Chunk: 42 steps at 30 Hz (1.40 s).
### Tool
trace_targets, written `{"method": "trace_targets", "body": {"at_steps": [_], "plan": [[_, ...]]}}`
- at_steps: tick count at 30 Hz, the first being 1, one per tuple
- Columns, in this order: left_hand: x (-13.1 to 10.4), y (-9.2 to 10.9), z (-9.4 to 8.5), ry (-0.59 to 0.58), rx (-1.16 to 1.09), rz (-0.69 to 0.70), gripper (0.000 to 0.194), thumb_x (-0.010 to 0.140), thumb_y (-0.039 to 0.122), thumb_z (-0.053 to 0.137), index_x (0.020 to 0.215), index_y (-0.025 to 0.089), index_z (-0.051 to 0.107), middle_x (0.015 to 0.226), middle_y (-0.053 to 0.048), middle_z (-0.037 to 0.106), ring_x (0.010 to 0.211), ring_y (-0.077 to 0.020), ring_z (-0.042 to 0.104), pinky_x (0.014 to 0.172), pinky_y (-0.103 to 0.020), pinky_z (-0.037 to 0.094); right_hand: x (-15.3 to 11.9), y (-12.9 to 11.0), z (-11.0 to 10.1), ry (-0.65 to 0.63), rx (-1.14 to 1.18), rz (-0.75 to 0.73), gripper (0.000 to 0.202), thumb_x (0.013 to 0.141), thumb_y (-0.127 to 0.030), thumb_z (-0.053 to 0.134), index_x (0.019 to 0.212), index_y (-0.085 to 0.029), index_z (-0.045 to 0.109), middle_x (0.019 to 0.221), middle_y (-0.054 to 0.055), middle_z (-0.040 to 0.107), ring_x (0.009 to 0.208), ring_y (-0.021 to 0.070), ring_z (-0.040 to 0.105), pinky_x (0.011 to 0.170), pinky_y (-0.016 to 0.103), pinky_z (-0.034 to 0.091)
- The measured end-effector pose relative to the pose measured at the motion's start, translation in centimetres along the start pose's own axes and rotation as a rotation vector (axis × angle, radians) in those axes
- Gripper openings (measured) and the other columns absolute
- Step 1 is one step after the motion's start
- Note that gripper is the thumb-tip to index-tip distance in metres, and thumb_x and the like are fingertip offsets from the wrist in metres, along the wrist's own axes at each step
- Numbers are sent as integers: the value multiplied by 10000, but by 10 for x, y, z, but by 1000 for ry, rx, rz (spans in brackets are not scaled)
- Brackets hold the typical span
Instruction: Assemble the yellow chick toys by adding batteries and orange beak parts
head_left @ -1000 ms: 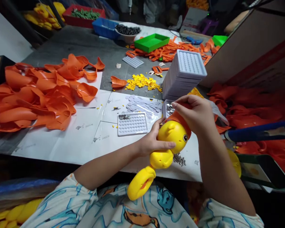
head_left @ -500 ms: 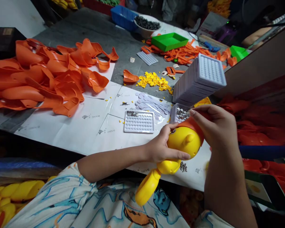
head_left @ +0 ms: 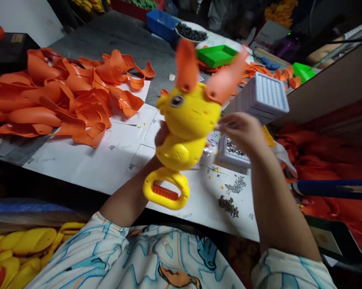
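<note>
A yellow rabbit-shaped toy [head_left: 188, 116] with orange ears [head_left: 187, 66] and a ring handle [head_left: 166, 188] stands upright in the air over the table. My left hand [head_left: 162, 134] is closed round its back, mostly hidden behind the body. My right hand [head_left: 239, 128] is beside the toy's right edge, fingers bent together near its cheek; whether they pinch anything is too blurred to tell. Below that hand a white tray [head_left: 233, 154] holds small metal discs. Silver screws [head_left: 236, 184] and darker screws [head_left: 228, 206] lie in small heaps on the white paper.
Orange shell pieces [head_left: 63, 96] are heaped at the left. A stack of white trays [head_left: 259, 98] rises at the right. Behind are a green tray [head_left: 218, 55], a blue bin [head_left: 161, 25] and a bowl [head_left: 191, 32] of dark parts. Yellow parts [head_left: 27, 245] lie lower left.
The toy has been raised and turned from tilted to upright, its face and both ears now showing. My left hand has gone behind it, and my right hand has moved slightly left and down.
</note>
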<state>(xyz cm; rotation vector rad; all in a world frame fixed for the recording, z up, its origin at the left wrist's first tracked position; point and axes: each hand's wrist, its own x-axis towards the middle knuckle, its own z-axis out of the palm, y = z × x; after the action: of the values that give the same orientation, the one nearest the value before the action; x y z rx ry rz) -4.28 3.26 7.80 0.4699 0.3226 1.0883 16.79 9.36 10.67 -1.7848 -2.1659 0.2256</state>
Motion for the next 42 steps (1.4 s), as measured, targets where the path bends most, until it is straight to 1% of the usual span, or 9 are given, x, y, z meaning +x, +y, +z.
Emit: {"method": "trace_targets", "body": {"at_steps": [2,4,10,15,25,28,33,38,42], "plan": [[7,15,-7,36,-17,161,804,850,807,417,1323,171,553,1296,-142,646,1269,-336,562,1026,-460,451,19,-18,21,-244,-203,-13,194,877,-200,670,1055,-137,718,1040,86,678,1005,198,645,914,302,513],[13,22,-12,66,-73,286,733,932,758,273,1381,231,514,1377,-85,614,1361,-280,490,1096,-412,377,34,-33,40,-338,-348,11,191,897,-159,630,1050,-87,719,1100,160,661,1127,267,615,1000,377,482],[17,19,-11,127,-99,290,755,965,707,99,1397,251,517,1296,-66,671,1356,-289,489,989,-418,429,44,-51,65,-493,-565,-11,273,985,-286,593,1114,-53,650,1136,132,624,1156,205,589,1055,422,485],[13,13,-8,84,-103,270,606,950,651,406,1387,253,538,1152,-61,725,1262,-323,569,803,-345,479,36,-47,62,-490,-601,-113,300,1003,-327,564,1104,-54,639,1121,126,613,1150,201,576,1067,417,462],[12,9,-8,67,-105,234,683,1011,643,147,1342,226,575,1127,-62,733,1240,-278,574,798,-318,467,30,-33,61,-465,-554,-96,345,1011,-367,549,1114,-49,634,1129,136,611,1135,200,583,1048,406,475],[13,8,-9,89,-75,220,656,985,670,263,1359,221,562,1149,-70,724,1251,-285,557,858,-343,454,32,-32,64,-482,-497,-56,336,998,-368,578,1088,-49,636,1109,127,615,1122,194,590,1051,410,482],[16,7,-15,87,-66,225,609,919,677,421,1341,265,574,1157,-43,724,1321,-311,498,938,-394,423,33,-33,63,-417,-287,13,267,961,-299,626,1036,-43,640,1100,129,619,1141,201,581,1082,425,454],[18,8,-21,64,-34,218,614,870,667,531,1367,305,549,1217,-14,706,1302,-306,513,946,-388,429,18,-20,47,-157,130,116,62,788,-118,627,831,-75,618,948,141,648,1032,233,613,980,372,478],[17,0,-19,110,35,158,734,751,660,689,1365,284,547,1218,-46,699,1215,-330,594,872,-373,490,-20,2,29,88,653,143,264,764,-369,590,838,-122,531,772,73,617,711,158,614,672,275,525]]}}
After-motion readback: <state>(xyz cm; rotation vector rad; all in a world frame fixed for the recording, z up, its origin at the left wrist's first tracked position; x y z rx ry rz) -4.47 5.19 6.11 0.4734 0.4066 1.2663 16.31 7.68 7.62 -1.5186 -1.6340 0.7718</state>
